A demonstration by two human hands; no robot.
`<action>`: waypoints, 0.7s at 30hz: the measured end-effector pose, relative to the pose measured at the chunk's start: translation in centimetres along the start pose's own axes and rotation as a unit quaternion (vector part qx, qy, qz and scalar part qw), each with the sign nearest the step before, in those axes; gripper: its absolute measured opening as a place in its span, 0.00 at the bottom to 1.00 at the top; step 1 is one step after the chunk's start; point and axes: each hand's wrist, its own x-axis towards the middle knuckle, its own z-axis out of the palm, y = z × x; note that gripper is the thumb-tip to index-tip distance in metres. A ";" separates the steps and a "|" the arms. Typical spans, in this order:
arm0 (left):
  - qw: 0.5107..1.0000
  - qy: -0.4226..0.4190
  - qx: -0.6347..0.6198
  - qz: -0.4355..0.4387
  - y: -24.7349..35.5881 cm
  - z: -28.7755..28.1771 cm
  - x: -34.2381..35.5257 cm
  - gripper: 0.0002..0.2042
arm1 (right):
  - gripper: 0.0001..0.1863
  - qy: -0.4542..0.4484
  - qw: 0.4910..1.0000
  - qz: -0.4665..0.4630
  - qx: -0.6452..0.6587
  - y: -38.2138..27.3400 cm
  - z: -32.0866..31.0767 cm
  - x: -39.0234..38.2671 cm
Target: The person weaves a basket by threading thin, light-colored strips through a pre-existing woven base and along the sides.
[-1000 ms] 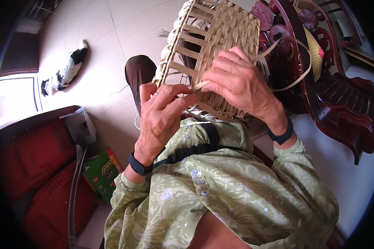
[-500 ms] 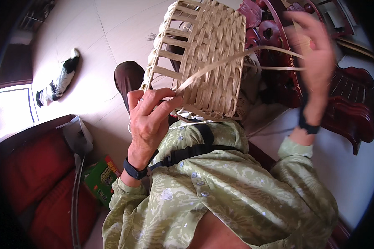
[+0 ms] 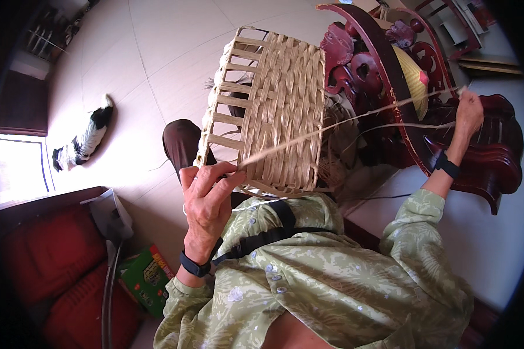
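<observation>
A half-woven basket (image 3: 285, 110) of flat tan fibre strips rests at my lap, its tight weave on the right and open gaps between bare strips along the left. My left hand (image 3: 206, 195) is closed at its lower left corner, thumb and fingers pinching the edge where a long weaving strip (image 3: 343, 120) comes out. That strip runs taut across the basket's face to my right hand (image 3: 469, 113), stretched far out to the right and closed on it. A thinner, slacker length of fibre also reaches toward the right hand. The left fingertips partly hide the corner.
Carved dark-red wooden furniture (image 3: 483, 157) stands close by my right arm, with a yellow conical hat (image 3: 410, 81) on it. At left are red cushions (image 3: 64, 250), a long-handled dustpan (image 3: 110, 215) and a green box (image 3: 148, 282). A black-and-white animal (image 3: 84, 136) lies on the tiled floor.
My right hand has swung outward and slightly down to the right, drawing the strip straight. The basket and my left hand sit lower in the view, the left grip unchanged.
</observation>
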 end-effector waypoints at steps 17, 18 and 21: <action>1.000 0.000 0.008 0.002 -0.2 0.1 -0.1 0.13 | 0.09 -0.087 0.855 0.020 0.511 -11.2 -1.5 -4.5; 1.000 0.004 0.008 0.000 -0.4 0.1 -0.2 0.13 | 0.11 0.033 0.858 0.092 0.504 -5.8 -0.7 -0.1; 1.000 0.005 0.002 0.000 -0.7 0.1 -0.1 0.13 | 0.20 0.001 0.974 0.082 -0.210 1.8 -2.6 4.2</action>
